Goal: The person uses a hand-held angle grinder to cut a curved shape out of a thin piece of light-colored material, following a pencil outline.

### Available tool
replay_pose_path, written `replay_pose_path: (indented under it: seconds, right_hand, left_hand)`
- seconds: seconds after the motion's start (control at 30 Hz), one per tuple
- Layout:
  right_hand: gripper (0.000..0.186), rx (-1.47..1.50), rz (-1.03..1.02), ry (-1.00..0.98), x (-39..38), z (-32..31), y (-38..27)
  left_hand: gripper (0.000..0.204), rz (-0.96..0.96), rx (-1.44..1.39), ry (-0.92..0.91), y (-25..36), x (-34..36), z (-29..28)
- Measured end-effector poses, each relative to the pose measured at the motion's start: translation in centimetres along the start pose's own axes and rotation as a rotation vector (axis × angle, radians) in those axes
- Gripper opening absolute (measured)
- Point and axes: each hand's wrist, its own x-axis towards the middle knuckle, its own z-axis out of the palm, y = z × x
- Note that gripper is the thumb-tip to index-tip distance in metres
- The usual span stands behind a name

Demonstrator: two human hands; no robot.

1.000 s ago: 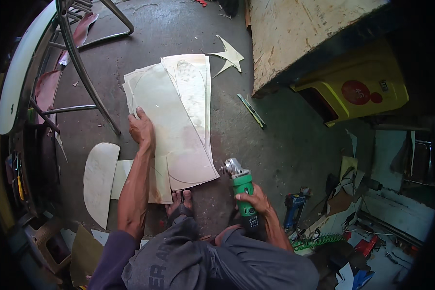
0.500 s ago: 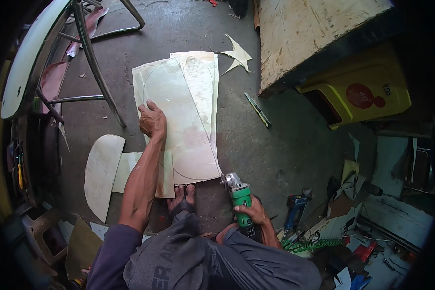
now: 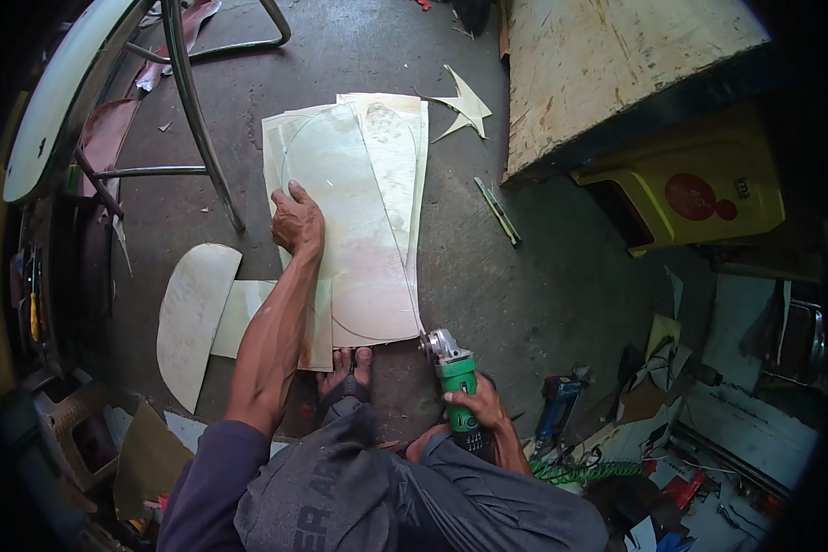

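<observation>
Here, on the grey floor (image 3: 524, 294), lies a stack of pale sheets (image 3: 363, 248), with a half-round piece (image 3: 196, 317) to its lower left. A green angle grinder (image 3: 455, 382) has its metal head just beside the stack's lower right corner. The left hand (image 3: 297, 221), part-curled, rests on the stack's left side; whether it pinches an edge, I cannot tell. The right hand (image 3: 481, 403) wraps firmly round the grinder's body. A slim cutter knife (image 3: 498, 212) lies right of the stack.
</observation>
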Motion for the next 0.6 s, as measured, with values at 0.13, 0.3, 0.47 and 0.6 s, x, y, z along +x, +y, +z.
replay_pose_path:
  seconds: [0.13,0.3,0.47,0.6]
  right_hand:
    - [0.06,-0.023,0.011,-0.002,0.0,0.2,-0.5]
    - [0.062,-0.03,-0.001,0.006,0.1,0.2,-0.3]
    - [0.061,-0.031,0.022,-0.011,0.4,0.4,-0.5]
    - [0.058,0.0,0.038,-0.015,0.1,0.8,-1.7]
  left_hand:
    - [0.049,0.005,0.0,0.004,-0.2,0.1,-0.1]
    - [0.047,0.004,-0.048,-0.01,0.0,-0.1,-0.2]
    - [0.045,-0.007,-0.052,-0.008,-0.3,0.0,-0.2]
    - [0.045,-0.02,-0.054,-0.019,-0.4,0.1,-0.2]
